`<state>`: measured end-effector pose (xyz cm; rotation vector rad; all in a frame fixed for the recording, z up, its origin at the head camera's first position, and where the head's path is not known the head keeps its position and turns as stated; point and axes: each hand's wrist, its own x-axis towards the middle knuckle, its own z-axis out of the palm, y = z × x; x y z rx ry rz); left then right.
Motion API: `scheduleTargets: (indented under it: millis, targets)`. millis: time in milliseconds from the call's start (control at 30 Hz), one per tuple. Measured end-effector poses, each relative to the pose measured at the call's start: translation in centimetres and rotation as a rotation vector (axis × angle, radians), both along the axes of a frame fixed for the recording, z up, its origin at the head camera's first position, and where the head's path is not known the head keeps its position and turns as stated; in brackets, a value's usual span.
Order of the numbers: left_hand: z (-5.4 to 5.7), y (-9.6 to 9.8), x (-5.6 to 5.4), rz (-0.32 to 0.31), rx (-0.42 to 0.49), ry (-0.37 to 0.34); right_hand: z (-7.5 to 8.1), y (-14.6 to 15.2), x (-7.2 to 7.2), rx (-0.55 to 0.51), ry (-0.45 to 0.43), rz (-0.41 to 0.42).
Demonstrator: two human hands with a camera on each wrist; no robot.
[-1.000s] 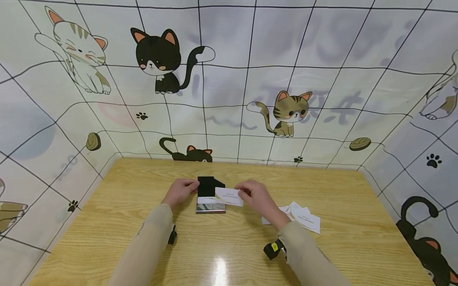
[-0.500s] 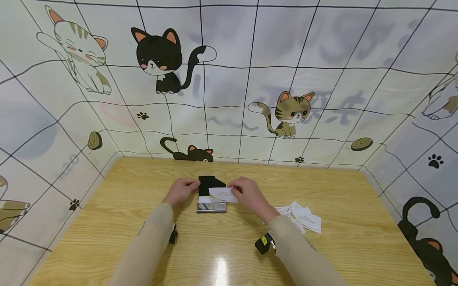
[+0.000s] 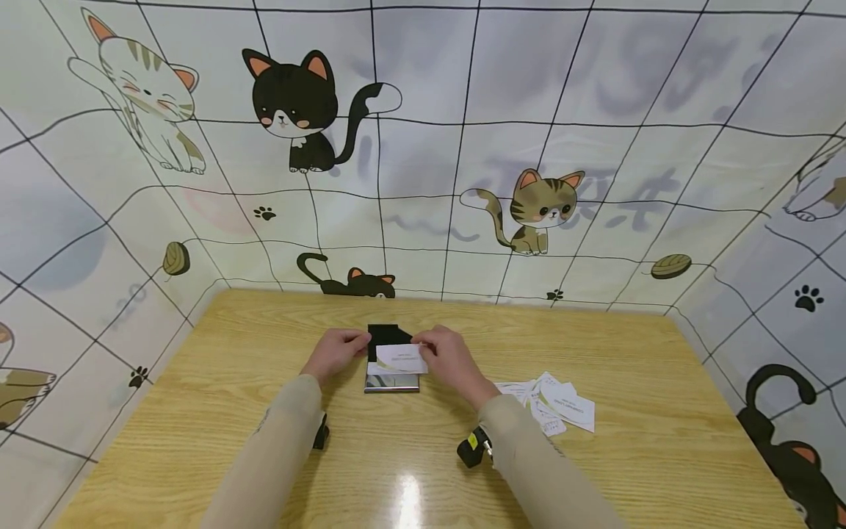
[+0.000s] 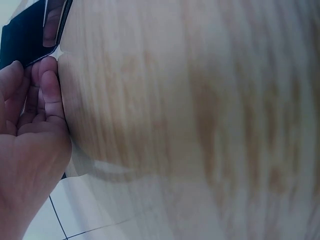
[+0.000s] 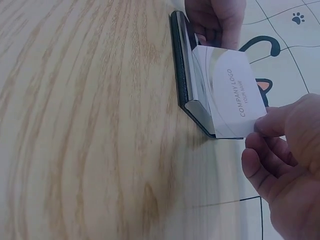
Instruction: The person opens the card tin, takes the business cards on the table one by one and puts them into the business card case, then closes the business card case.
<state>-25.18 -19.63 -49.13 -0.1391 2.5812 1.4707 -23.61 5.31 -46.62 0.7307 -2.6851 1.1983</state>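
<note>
Fingers of your left hand (image 3: 335, 351) are curling in against the thumb, clamping the left edge of the open card case (image 3: 396, 380) at its black flap (image 3: 381, 336). On that wrist a black device (image 3: 321, 433) is jutting out beside your beige left sleeve (image 3: 280, 433). Just right of those fingertips, the case is lying on the wooden table (image 3: 264, 330), its flap pointing away from you and its shiny silver part (image 3: 393, 385) sitting nearer to you. Over the case you are holding a white business card (image 3: 402, 359), which is covering the middle and showing COMPANY LOGO and YOUR NAME in the right wrist view. At the card's left end a white strip (image 3: 372, 368) is peeking out; you can't tell whether the two are touching. Your right hand (image 3: 452, 356) is pinching the card's right end between thumb and fingers, with the remaining fingers folding loosely below. Another black device (image 3: 471, 450) is sitting on that wrist. Farther right, loose cards (image 3: 571, 405) are lying fanned and overlapping on the table, while a dark cat print (image 3: 780, 441) is decorating the wall at the far right.
</note>
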Motion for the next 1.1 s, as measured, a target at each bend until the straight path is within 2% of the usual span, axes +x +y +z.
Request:
scheduleTargets:
  millis: [233,600,1100]
  targets:
    - [0.0,0.0,0.1,-0.009,-0.004,0.004,-0.5,-0.8,-0.2,-0.018,0.037,-0.006]
    - [-0.4,0.0,0.1,-0.007,0.026,0.005,-0.7,-1.9,0.0,0.011,0.021,-0.027]
    - [0.0,0.0,0.5,-0.007,-0.028,0.014,-1.1,-1.9,0.2,0.062,-0.014,-0.002]
